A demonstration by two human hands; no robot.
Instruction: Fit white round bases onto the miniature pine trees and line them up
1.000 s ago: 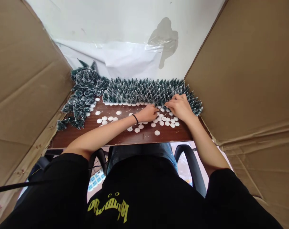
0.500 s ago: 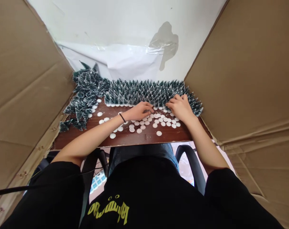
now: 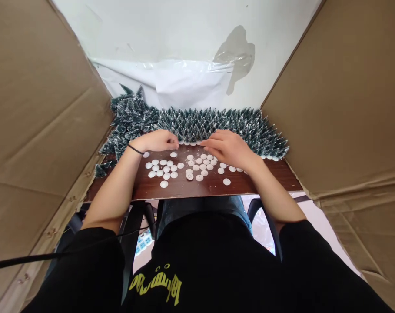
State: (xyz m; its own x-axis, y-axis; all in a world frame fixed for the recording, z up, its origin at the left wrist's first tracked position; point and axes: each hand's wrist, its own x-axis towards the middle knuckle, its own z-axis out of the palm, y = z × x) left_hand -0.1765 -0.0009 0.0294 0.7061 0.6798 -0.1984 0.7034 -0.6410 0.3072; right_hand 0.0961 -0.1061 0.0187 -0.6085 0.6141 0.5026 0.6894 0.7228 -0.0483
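Small snow-tipped artificial trees (image 3: 197, 124) stand upright in tight rows on the brown table (image 3: 207, 187), their white round bases showing along the front edge. At the left end of that front edge is my left hand (image 3: 158, 140), its fingers curled together; whatever they hold, if anything, is hidden. My right hand (image 3: 228, 147) lies along the front row, fingers stretched to the left, fingertips at the white bases, with nothing seen in its grasp. Loose white discs (image 3: 166, 169) lie scattered on the table between my hands and the near edge.
More of the same trees lie heaped in a pile (image 3: 130, 115) at the left. A single tree (image 3: 104, 168) rests by the left edge. Brown cardboard-like walls (image 3: 340, 100) flank the table, and a white wall (image 3: 184, 34) rises behind it.
My left hand has moved left and up to the front row's left end. My right hand has moved left along the row from its right end. The view has shifted slightly.
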